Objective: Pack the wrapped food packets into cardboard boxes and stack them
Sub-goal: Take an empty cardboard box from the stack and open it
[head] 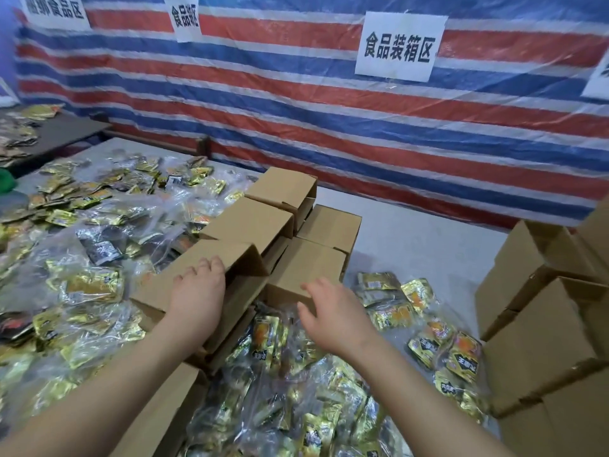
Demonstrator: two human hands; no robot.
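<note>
A row of small brown cardboard boxes runs up the middle of the table. My left hand rests flat on the top flap of the nearest box, fingers spread near the flap's edge. My right hand hovers open just in front of a lower closed box, fingers pointing toward it. Further boxes stand behind. Gold and black wrapped food packets in clear bags lie below my hands and spread across the left side.
A tall stack of closed cardboard boxes rises at the right edge. More packets lie right of the middle boxes. Another box sits under my left forearm. A striped tarp wall with paper signs backs the grey table.
</note>
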